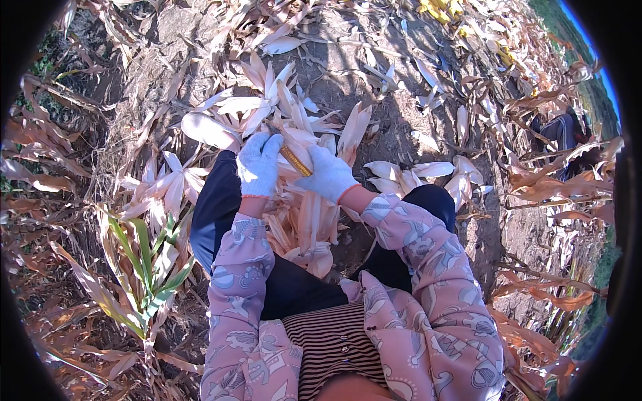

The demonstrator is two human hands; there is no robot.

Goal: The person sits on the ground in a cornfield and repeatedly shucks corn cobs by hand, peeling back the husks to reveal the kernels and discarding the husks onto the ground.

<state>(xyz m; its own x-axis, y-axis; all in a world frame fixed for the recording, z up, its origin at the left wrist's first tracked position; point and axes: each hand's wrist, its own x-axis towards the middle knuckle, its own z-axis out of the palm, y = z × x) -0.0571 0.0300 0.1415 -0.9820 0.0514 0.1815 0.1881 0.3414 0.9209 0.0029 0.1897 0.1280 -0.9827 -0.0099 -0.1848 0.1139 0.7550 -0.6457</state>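
A slim ear of corn [295, 161] with yellow-brown kernels lies slantwise between my two white-gloved hands. My left hand [259, 166] closes at its upper end, next to pale husk leaves. Around its lower end my right hand [327, 175] is closed, the glove covering that tip. Just beyond the hands, dry husks [264, 100] fan out over the soil. More loose husks [307, 227] are heaped between my legs, directly under the ear.
A partly green corn plant [144, 267] stands at the left. Husks [418, 175] lie beside my right knee. Yellow ears [441, 9] are piled at the far right. Another person's dark-clothed leg [563, 134] shows at the right edge, among dry stalks.
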